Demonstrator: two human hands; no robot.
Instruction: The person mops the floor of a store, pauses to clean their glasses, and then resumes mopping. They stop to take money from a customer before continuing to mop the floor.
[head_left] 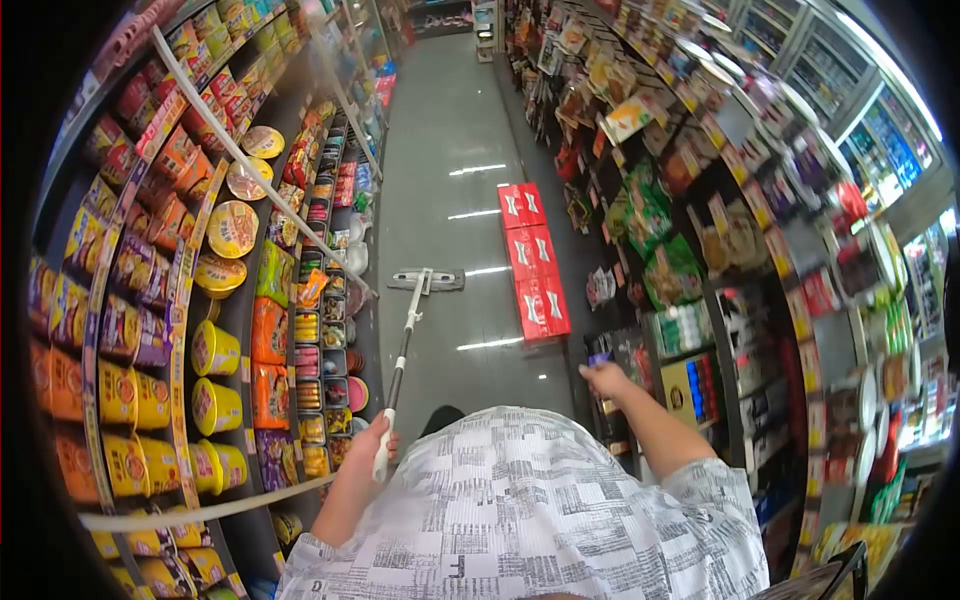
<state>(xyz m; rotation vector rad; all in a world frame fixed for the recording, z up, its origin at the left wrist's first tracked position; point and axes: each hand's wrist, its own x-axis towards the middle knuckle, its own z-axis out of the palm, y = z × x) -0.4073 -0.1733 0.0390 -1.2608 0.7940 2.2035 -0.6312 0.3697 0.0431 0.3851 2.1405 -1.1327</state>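
- Left hand: grip closed around the lower white end of a mop handle, low in the view, just above the patterned white shirt.
- The mop handle runs up and away from the hand, slightly tilted to the right, to a flat mop head lying on the grey floor of the aisle.
- Right hand: arm stretched toward the right-hand shelf, fingers curled near a small dark item at the shelf edge (whether the grip actually holds it, cannot tell; too small and blurred).
- Three red boxes lie in a row on the floor along the foot of the right-hand shelf, near the mop head but apart from it.
- Left-hand shelf: rows of yellow noodle cups, round bowls and orange packets, with price strips along the edges.
- Right side, further back: glass-door coolers.
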